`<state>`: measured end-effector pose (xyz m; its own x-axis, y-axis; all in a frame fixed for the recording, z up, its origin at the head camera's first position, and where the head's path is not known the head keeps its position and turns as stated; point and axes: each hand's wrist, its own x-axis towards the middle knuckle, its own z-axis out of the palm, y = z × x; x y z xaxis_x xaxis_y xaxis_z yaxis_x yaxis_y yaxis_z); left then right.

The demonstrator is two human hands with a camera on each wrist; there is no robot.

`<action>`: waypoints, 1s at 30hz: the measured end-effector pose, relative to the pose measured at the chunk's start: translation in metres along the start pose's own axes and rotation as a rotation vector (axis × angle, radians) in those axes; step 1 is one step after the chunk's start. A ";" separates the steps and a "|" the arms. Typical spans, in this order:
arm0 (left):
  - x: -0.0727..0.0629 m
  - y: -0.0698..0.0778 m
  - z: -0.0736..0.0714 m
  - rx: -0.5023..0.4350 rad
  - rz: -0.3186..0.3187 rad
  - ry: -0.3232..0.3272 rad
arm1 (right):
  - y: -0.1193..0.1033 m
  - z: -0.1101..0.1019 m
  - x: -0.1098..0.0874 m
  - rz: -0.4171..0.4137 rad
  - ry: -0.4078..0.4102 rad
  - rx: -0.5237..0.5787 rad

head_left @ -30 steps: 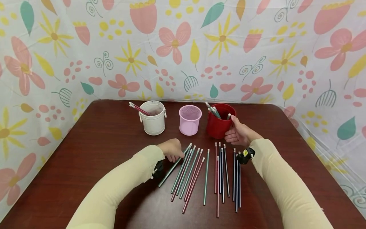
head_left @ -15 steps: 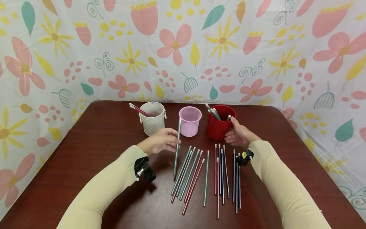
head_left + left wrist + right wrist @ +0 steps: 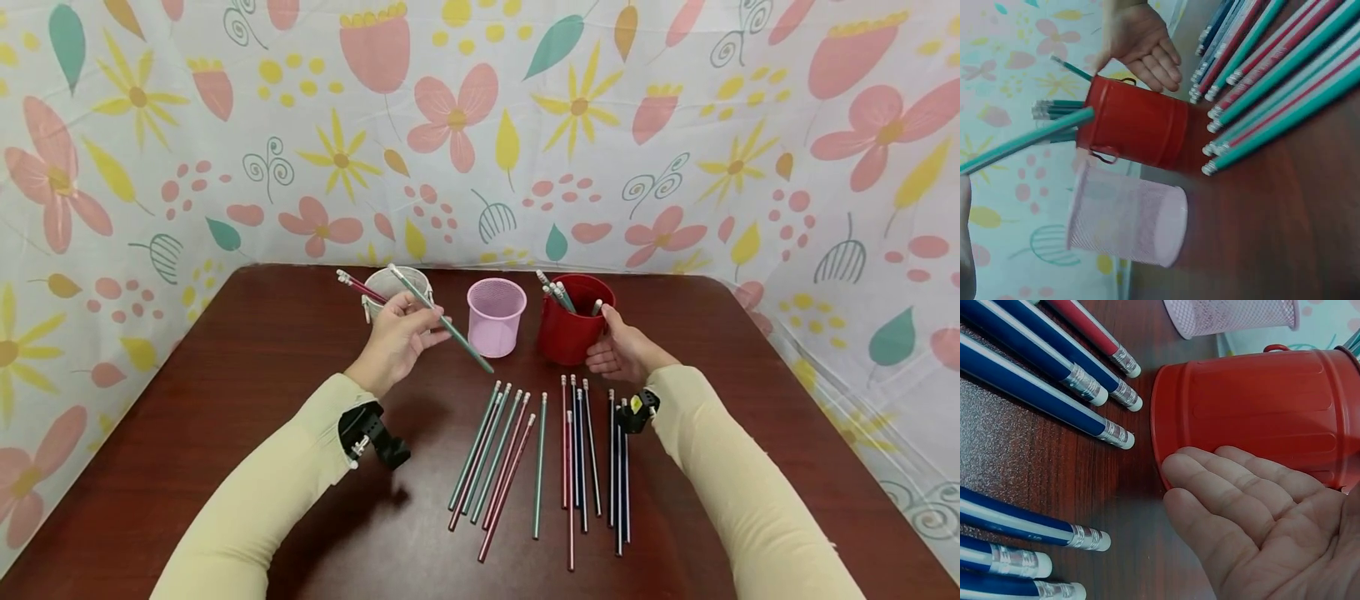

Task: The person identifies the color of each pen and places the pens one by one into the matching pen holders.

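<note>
My left hand pinches a green pencil aloft in front of the white bucket. The pencil slants, its eraser end up at the left over the bucket's rim and its other end down to the right. In the left wrist view, the green pencil overlaps the red bucket. My right hand is at the right side of the red bucket, thumb at the rim. Its fingers lie nearly straight along the bucket's wall. Several pencils lean inside the red bucket, and red pencils in the white one.
A pink mesh cup stands between the two buckets. On the brown table, green and red pencils lie left of centre, with blue and red ones to the right. A flowered cloth hangs behind.
My left hand has picked the leftmost green pencil up off the table, carried it back and left toward the white bucket, and tilted it. The right hand stays at the red bucket.
</note>
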<state>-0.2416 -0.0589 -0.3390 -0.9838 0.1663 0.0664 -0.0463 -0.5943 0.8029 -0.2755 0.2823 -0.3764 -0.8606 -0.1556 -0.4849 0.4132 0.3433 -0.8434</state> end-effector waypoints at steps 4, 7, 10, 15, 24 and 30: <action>0.012 0.000 0.021 -0.024 0.083 0.039 | 0.000 0.000 -0.001 -0.001 0.013 0.011; 0.022 -0.003 0.040 0.010 0.137 0.053 | 0.000 -0.001 -0.002 -0.003 0.029 0.013; 0.031 -0.008 0.058 0.092 0.179 0.060 | 0.000 -0.001 -0.002 -0.010 0.032 0.011; 0.041 -0.016 0.082 0.261 0.234 0.059 | 0.000 0.001 -0.001 -0.020 0.014 0.004; 0.050 -0.031 0.106 0.508 0.289 0.009 | 0.000 0.003 -0.001 -0.036 0.054 -0.005; 0.054 -0.040 0.113 0.577 0.204 -0.005 | 0.001 0.002 -0.002 -0.035 0.067 -0.008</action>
<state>-0.2736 0.0628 -0.3001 -0.9620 0.0984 0.2547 0.2459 -0.0928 0.9648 -0.2726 0.2815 -0.3765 -0.8926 -0.1050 -0.4385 0.3806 0.3461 -0.8575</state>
